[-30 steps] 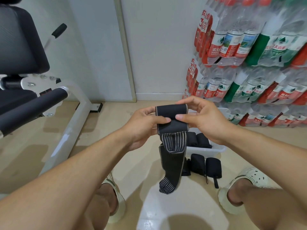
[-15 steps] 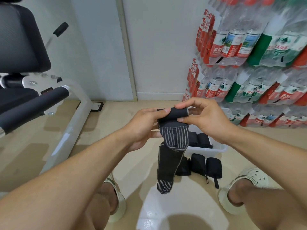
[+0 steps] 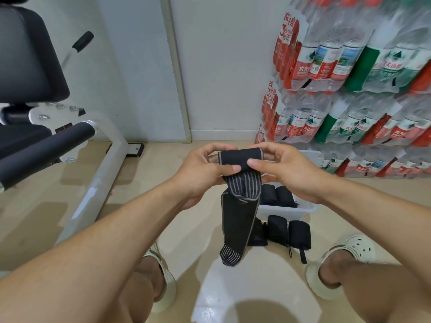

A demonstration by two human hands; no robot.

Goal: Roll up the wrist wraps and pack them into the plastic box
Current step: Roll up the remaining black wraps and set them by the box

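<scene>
A black wrist wrap with grey stripes is held in mid-air, its top end wound into a small roll. My left hand grips the roll's left side and my right hand pinches its right side, thumbs in front. The loose tail hangs down toward the floor. Below, a white plastic box on the floor holds two rolled black wraps. Three more rolled wraps lie on the floor in front of the box.
A white weight bench frame with black padding stands at the left. Stacked packs of water bottles fill the right wall. My two feet in pale clogs rest on the beige floor on either side of the wraps.
The roll at the top of the wrap has been turned over further in my fingers. The hanging tail has shifted slightly.
</scene>
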